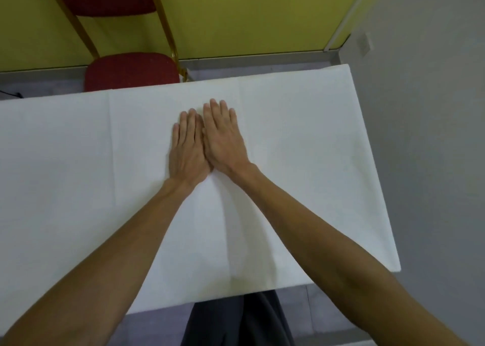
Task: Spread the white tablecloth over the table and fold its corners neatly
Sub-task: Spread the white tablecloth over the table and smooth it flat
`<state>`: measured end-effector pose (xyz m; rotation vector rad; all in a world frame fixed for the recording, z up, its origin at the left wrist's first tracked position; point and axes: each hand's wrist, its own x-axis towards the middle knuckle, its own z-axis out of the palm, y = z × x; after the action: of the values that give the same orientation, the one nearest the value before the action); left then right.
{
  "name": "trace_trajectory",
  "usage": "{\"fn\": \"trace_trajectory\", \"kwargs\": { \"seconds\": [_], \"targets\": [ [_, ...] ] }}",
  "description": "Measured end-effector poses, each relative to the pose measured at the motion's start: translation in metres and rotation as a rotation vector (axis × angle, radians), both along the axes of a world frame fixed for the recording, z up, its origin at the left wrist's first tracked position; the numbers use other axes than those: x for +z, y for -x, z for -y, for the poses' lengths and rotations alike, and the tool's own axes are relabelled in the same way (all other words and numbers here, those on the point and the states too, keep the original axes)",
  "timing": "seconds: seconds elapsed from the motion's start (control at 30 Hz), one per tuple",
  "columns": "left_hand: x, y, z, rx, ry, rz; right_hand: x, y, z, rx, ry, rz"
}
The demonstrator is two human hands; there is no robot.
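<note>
The white tablecloth (pixel 301 146) lies flat over the whole table top, with faint fold creases running front to back. Its right edge and the two right corners are in view; the left end runs out of frame. My left hand (pixel 187 152) and my right hand (pixel 223 138) rest palm down on the cloth near the middle of the table, side by side and touching along the thumbs. Both have the fingers stretched out flat and hold nothing. The table itself is hidden under the cloth.
A red padded chair (pixel 131 71) with a gold frame stands behind the far edge, against a yellow wall (pixel 249 17). Grey floor (pixel 433 135) lies to the right of the table. My dark trousers (pixel 236 322) show at the near edge.
</note>
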<state>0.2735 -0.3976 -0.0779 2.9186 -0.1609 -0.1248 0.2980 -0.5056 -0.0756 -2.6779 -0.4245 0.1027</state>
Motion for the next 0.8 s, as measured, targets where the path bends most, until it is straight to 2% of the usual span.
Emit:
{"fn": "trace_trajectory", "kwargs": {
  "seconds": [0.1,0.2,0.37,0.47,0.6,0.7,0.8],
  "targets": [
    [-0.001,-0.001,0.0,0.008,-0.054,0.014,-0.003,-0.013,0.015,0.012,0.075,-0.063],
    [0.0,0.0,0.0,0.008,-0.092,0.025,-0.005,-0.017,0.07,0.018,0.172,-0.032],
    [-0.003,-0.002,-0.002,-0.014,-0.116,0.035,0.005,-0.036,0.197,-0.226,0.264,-0.106],
    [-0.003,-0.003,0.0,-0.004,-0.133,0.035,0.011,-0.043,0.234,-0.332,0.27,-0.134],
    [0.0,-0.002,0.002,0.006,-0.149,0.017,0.011,-0.061,0.184,-0.307,0.224,-0.082],
    [0.002,-0.002,0.003,0.0,-0.137,0.021,0.011,-0.075,0.096,-0.081,0.161,0.024],
    [0.002,-0.001,0.0,-0.007,-0.14,0.035,0.01,-0.085,0.021,0.107,0.161,0.009]
  ]
}}
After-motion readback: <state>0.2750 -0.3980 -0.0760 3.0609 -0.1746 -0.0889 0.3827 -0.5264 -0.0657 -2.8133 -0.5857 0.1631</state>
